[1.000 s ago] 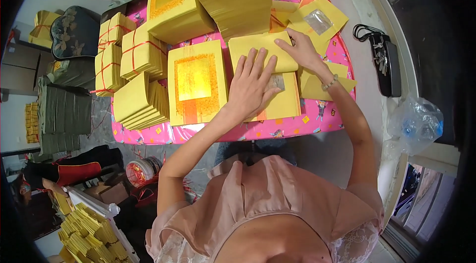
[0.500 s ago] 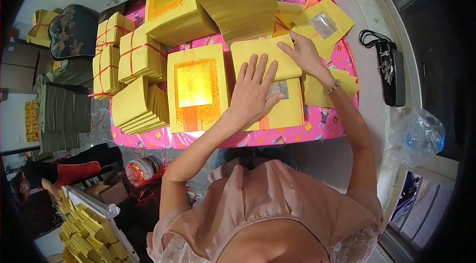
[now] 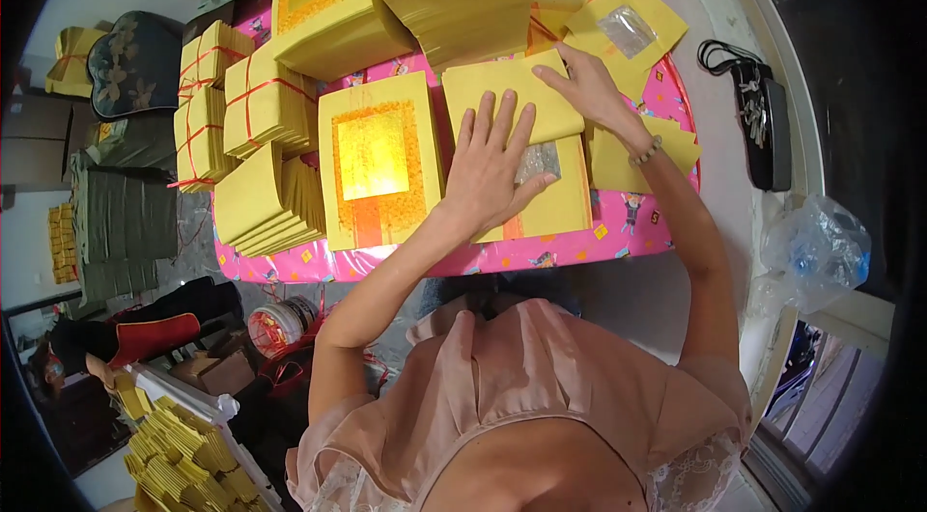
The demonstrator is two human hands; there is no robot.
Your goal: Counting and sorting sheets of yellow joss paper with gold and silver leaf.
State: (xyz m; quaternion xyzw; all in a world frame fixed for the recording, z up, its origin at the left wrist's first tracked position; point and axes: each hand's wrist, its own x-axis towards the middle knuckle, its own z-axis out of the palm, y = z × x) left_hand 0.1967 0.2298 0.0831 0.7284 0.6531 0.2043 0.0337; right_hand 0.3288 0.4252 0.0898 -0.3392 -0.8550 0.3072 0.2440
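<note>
A yellow sheet of joss paper, its upper part folded down, lies on a stack of yellow sheets at the table's near middle. Below the fold shows a silver foil patch. My left hand lies flat across the fold, fingers spread. At the fold's right edge is my right hand, thumb stretched over the paper and forefinger apart from it; its other fingers are partly hidden. Just left stands a stack with a gold foil square framed in orange.
A pink patterned cloth covers the table. Bundles tied with red string and folded papers stand left; a tall yellow stack rises behind. Loose sheets lie right, near a black pouch with keys. Another person's hand is lower left.
The view has shifted slightly, moving the tabletop a little up and left in the picture. Both hands keep about the same place on the folded sheet.
</note>
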